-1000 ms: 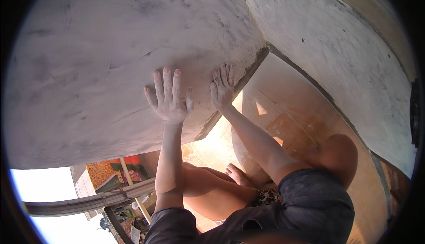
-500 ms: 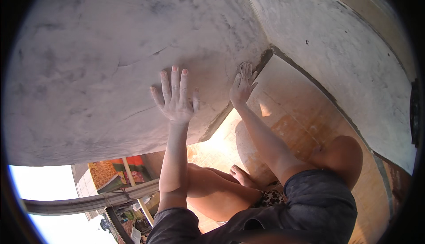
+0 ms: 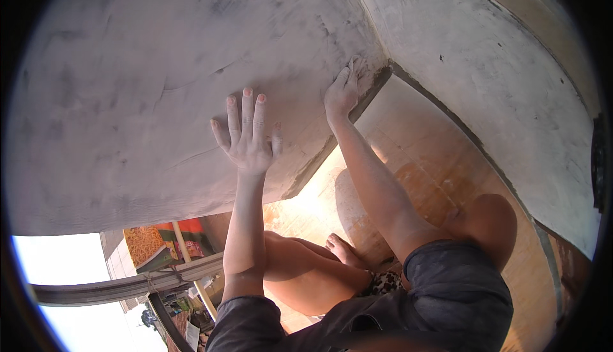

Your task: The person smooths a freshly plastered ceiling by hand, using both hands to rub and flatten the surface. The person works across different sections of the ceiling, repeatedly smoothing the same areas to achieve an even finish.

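Note:
My left hand [image 3: 249, 138] lies flat against the grey, patchy plastered wall [image 3: 121, 109], its fingers spread and whitened with dust; it holds nothing. Farther up and to the right, my right hand [image 3: 341, 93] presses on the same wall beside the corner. Its fingers are bent together over a small greyish piece [image 3: 359, 66] that looks thin, but its kind is too unclear to name. Pale dust coats this hand too. Dark smudges and a fine crack line [image 3: 164, 90] mark the wall's surface.
A second plastered wall [image 3: 479, 84] meets the first at the right. Below lies a tan tiled floor [image 3: 434, 160], brightly sunlit near the wall's edge. My bare foot [image 3: 341, 248] rests on it. At lower left are a curved rail [image 3: 96, 292] and a colourful cloth [image 3: 150, 243].
My right hand has slid up along the wall toward the corner, the small piece under its fingers. The left hand stays flat on the wall, only slightly shifted in the picture.

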`<state>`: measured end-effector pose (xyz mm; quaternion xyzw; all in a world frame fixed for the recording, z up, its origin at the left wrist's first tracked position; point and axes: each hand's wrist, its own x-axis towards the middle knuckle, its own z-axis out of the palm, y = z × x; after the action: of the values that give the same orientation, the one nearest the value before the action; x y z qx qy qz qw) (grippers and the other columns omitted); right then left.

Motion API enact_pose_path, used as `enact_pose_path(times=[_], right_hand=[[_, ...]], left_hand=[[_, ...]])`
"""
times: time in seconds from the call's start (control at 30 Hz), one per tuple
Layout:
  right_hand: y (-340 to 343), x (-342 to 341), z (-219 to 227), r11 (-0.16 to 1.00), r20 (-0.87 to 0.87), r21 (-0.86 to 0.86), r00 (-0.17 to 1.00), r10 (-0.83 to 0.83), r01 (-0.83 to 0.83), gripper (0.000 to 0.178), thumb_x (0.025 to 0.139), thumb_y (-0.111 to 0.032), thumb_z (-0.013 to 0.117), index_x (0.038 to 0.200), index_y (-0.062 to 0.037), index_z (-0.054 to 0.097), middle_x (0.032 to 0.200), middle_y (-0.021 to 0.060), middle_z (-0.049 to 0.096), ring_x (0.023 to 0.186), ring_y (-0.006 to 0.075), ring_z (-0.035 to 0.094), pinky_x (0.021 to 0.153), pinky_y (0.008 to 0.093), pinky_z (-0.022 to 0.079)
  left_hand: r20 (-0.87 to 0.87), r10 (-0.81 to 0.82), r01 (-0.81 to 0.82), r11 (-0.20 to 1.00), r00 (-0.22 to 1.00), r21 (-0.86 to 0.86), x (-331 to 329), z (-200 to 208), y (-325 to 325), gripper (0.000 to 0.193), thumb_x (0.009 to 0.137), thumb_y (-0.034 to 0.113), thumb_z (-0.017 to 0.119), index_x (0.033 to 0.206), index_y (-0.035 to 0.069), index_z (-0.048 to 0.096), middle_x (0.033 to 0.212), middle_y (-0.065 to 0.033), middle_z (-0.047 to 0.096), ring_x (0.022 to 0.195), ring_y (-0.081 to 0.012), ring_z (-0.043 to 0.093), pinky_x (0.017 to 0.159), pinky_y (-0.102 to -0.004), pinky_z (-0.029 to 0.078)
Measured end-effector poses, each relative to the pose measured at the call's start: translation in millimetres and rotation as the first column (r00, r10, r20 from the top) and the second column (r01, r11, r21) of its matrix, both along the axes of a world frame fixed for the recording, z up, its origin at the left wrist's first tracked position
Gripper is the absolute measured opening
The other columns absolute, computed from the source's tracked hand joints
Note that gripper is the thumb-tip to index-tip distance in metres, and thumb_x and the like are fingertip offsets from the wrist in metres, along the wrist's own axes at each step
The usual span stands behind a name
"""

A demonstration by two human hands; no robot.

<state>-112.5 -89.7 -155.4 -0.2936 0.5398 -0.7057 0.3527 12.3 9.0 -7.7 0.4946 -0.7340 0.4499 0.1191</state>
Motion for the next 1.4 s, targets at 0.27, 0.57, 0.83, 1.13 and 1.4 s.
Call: enact_pose_path(times=[0.27, 0.57, 0.83, 1.13, 1.4], right_hand=[[64, 42, -14, 0.992, -0.396, -0.073, 0.916, 0.062, -0.099, 0.056, 0.108, -0.024, 0.036, 0.156, 0.0059, 0.033, 0.163, 0.0255, 0.031, 0.153, 0.0461, 0.019, 0.125, 0.0528, 0.014], [12, 13, -3, 0.998, -0.192, 0.033, 0.980, 0.058, -0.053, 0.058, 0.108, -0.024, 0.039, 0.158, 0.0035, 0.030, 0.164, 0.0236, 0.030, 0.154, 0.0460, 0.018, 0.126, 0.0503, 0.014], [19, 24, -17, 1.000, -0.250, 0.001, 0.968, -0.002, 0.002, 0.057, 0.108, -0.021, 0.038, 0.158, 0.0041, 0.029, 0.162, 0.0251, 0.032, 0.154, 0.0445, 0.019, 0.126, 0.0527, 0.013], [59, 38, 51, 0.975, -0.405, -0.222, 0.910, -0.087, -0.006, 0.066, 0.104, -0.026, 0.043, 0.159, 0.0052, 0.023, 0.168, 0.0218, 0.019, 0.155, 0.0474, 0.007, 0.124, 0.0610, 0.007], [-24, 6, 88, 0.877, -0.677, -0.427, 0.721, -0.147, -0.222, 0.052, 0.105, -0.028, 0.041, 0.154, -0.0090, 0.046, 0.163, 0.0093, 0.038, 0.154, 0.0470, 0.016, 0.121, 0.0664, 0.006]], left_hand=[[0.007, 0.001, 0.000, 1.000, 1.000, -0.019, -3, -1, -4, 0.056, 0.103, 0.046, 0.041, 0.149, 0.018, 0.053, 0.151, -0.0034, 0.056, 0.149, -0.0263, 0.040, 0.127, -0.0523, 0.003], [0.013, -0.018, 0.017, 1.000, 1.000, 0.023, -3, 4, 1, 0.055, 0.102, 0.046, 0.041, 0.150, 0.022, 0.053, 0.150, 0.0007, 0.057, 0.149, -0.0230, 0.040, 0.127, -0.0527, 0.004], [-0.007, -0.036, 0.037, 0.999, 0.999, 0.033, -5, 5, 0, 0.055, 0.103, 0.045, 0.041, 0.149, 0.018, 0.053, 0.151, -0.0031, 0.056, 0.149, -0.0253, 0.040, 0.127, -0.0525, 0.001], [0.050, -0.039, 0.034, 0.995, 0.998, 0.096, 2, -5, 1, 0.057, 0.104, 0.043, 0.039, 0.150, 0.013, 0.052, 0.153, -0.0062, 0.054, 0.149, -0.0276, 0.040, 0.126, -0.0551, 0.005], [-0.089, -0.205, 0.207, 0.978, 0.975, 0.014, 16, -14, 0, 0.060, 0.103, 0.046, 0.034, 0.153, 0.016, 0.048, 0.157, -0.0079, 0.049, 0.151, -0.0348, 0.035, 0.126, -0.0599, 0.008]])
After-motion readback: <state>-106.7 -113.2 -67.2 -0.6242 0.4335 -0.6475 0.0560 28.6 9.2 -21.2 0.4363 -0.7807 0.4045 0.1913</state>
